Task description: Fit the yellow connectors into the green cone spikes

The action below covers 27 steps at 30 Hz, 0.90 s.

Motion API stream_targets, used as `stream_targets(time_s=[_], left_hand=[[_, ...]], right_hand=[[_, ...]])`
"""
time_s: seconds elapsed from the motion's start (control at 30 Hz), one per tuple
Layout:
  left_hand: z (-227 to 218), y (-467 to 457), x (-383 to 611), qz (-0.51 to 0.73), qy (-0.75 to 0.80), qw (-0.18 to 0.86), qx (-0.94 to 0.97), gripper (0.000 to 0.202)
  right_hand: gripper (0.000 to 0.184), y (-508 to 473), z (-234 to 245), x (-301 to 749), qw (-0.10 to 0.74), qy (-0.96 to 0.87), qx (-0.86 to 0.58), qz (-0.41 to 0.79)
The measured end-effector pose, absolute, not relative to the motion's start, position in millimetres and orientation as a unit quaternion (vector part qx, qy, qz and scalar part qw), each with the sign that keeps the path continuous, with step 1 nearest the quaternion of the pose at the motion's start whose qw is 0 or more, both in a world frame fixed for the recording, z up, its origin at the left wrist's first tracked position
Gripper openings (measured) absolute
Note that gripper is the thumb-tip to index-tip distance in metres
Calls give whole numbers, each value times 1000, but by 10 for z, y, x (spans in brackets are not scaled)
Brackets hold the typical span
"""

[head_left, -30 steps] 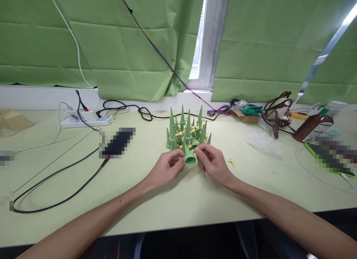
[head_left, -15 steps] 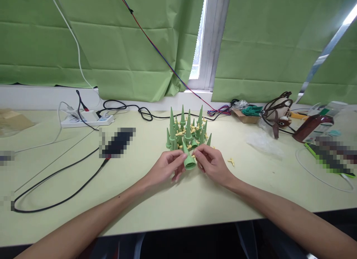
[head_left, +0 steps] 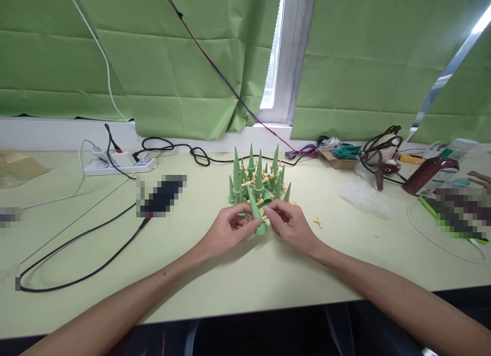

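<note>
My left hand is closed on a green plastic cone, which leans with its tip up and away and its wide base toward me. My right hand pinches a small yellow piece right beside the cone's base; fingers cover most of the piece. Just beyond both hands stands a cluster of green cones with small yellow branched pieces lying among them. One loose yellow piece rests on the table to the right of my right hand.
A black cable loops across the table at left, near a power strip. At right lie a clear plastic bag, a cardboard box and a dark red bottle. Another person's hand shows at the right edge.
My left hand has turned the cone so its open base no longer faces me, and its thumb sits lower on it. Another person's hand has appeared at the right edge.
</note>
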<state>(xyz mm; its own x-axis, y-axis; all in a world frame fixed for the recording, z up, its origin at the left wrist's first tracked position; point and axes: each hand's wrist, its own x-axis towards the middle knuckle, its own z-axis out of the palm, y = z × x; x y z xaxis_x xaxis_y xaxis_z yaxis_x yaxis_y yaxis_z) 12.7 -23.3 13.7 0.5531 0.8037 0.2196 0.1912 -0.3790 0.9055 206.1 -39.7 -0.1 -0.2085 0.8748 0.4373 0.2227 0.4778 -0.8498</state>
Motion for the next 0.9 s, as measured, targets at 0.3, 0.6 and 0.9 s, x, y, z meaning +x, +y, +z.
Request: stream_targets(time_s=[0.3,0.6,0.9], left_hand=[[26,-212,79,398,264,140,867,12],[38,-200,77,395,217,95,887,24],[29,-188,63,396,256,123,873,21]], right_hand=[[35,-399,15,2054,484,-706,-398,329],[37,-390,17,2048,483,-692,-407,349],[37,-378,-1,2050,487,-680,-407,366]])
